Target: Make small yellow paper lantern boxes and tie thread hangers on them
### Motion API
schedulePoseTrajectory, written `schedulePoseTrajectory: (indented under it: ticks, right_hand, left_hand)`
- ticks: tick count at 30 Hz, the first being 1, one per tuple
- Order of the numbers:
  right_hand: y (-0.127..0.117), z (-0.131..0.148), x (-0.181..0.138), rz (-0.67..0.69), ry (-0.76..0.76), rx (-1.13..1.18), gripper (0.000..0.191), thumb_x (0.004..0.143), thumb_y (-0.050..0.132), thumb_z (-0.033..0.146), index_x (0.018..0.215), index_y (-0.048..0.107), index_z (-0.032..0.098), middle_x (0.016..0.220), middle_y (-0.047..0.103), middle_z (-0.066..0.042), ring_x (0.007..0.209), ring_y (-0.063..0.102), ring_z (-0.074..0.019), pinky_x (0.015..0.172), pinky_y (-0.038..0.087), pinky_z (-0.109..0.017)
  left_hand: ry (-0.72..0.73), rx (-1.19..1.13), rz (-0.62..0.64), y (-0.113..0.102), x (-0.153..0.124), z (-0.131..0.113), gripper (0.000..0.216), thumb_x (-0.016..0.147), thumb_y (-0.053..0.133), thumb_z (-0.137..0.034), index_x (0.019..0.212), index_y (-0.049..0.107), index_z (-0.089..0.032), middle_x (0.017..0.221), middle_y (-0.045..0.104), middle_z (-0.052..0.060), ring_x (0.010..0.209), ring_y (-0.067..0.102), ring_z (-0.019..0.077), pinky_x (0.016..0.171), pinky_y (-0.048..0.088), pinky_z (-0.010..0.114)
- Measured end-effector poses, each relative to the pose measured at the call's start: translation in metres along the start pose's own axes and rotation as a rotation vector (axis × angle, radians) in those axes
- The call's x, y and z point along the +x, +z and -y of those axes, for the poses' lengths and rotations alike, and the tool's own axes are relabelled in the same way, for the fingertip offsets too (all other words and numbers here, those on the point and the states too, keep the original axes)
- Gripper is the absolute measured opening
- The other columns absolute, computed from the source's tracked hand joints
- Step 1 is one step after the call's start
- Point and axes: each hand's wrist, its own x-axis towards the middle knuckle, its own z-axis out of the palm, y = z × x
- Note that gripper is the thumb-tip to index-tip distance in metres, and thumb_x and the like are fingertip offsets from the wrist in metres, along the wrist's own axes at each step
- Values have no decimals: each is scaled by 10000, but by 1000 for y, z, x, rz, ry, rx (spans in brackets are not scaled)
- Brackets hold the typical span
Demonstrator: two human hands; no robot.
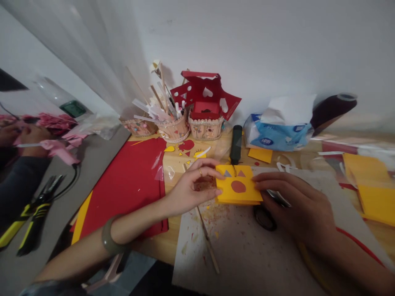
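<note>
A folded yellow paper card (pixel 237 190) lies on a grey mat (pixel 247 246), with two small triangles and a red oval stuck on it. My left hand (pixel 191 187) pinches the card's left edge with curled fingers; a ring shows on one finger and a green bangle (pixel 108 240) sits on the wrist. My right hand (pixel 293 201) presses the card's right edge with its fingertips. Black-handled scissors (pixel 265 216) lie under that hand, partly hidden.
Red paper sheets (pixel 129 185) lie at left, yellow sheets (pixel 373 189) at right. Baskets with sticks and red cut-outs (pixel 203 107), a tissue pack (pixel 277 131) and a black tube (pixel 236 144) stand at the wall. A wooden stick (pixel 206 238) lies on the mat. Another person's hands hold pink material (pixel 46 135) at far left, near yellow-handled pliers (pixel 27 222).
</note>
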Motion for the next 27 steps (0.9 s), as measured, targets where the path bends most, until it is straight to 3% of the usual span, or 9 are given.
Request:
schedulePoseTrajectory:
  ticks: [8,13,19,27]
  right_hand:
    - [-12,-2,1,102,-8,206,201,818,535,122,994,536,219,973,645,-66,895,644,-176,751,547,-305]
    - [-11,-10,-1,173,16,240,380,785,647,302,1115,483,209,1157,583,-132,1099,569,-252,874,515,-418]
    - [1,-17,-2,275,99,365,568,729,695,444,1181,426,230,1410,401,-158,1299,400,-301,989,422,-497]
    - [7,-14,-2,286,148,494,418,761,683,353,1114,480,258,1440,391,-100,1302,408,-254,1017,412,-437]
  left_hand:
    - [3,35,5,1,-1,-1,160,767,674,-243,925,655,-227,1168,495,85,1163,468,227,1023,383,476]
    - [24,43,11,1,-1,-1,138,792,647,-231,929,654,-227,1166,486,86,1176,455,226,1028,374,479]
    - [46,112,49,0,-1,-2,187,813,629,-245,997,643,-217,1241,469,102,1242,421,240,1051,341,489]
    - [90,160,137,0,0,-4,225,843,584,-230,1059,648,-234,1334,445,108,1273,420,246,1044,369,462]
